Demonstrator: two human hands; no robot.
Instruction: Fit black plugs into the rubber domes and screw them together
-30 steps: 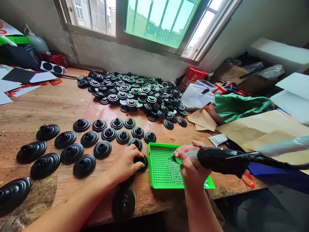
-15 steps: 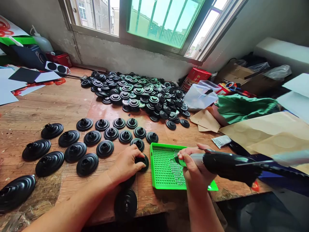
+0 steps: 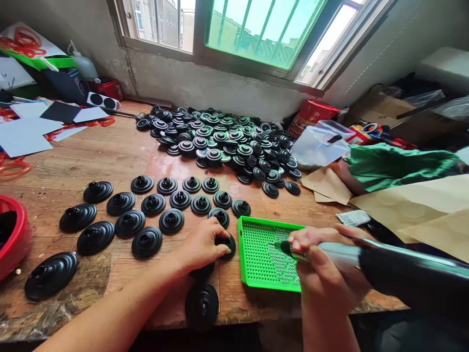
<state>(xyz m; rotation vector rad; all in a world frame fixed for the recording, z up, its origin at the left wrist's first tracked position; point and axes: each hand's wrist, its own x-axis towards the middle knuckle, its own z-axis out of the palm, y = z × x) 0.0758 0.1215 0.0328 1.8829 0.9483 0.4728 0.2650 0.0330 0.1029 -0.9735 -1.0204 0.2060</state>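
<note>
My left hand (image 3: 203,247) is closed on the edge of a black stepped disc (image 3: 230,246), thumb and fingers pinching it against the table. My right hand (image 3: 326,269) wraps round an electric screwdriver (image 3: 344,256) with a silver front and dark body. Its tip points left over a green perforated tray (image 3: 252,252), where many small screws sit in the holes. Whether the tip touches a screw I cannot tell. Closer to me than the left hand lies another black disc (image 3: 202,308), and one more is partly hidden beneath that hand.
Rows of black discs (image 3: 146,242) with upright centre stems stand to the left. A large heap of discs (image 3: 220,139) lies below the window. At the left edge is a red basin (image 3: 18,239); brown paper sheets (image 3: 421,205) and a clear box (image 3: 320,146) are on the right.
The view has swung left, bringing the red basin into sight. My right hand and the screwdriver have shifted rightward and nearer to me. My left hand stays on the same disc.
</note>
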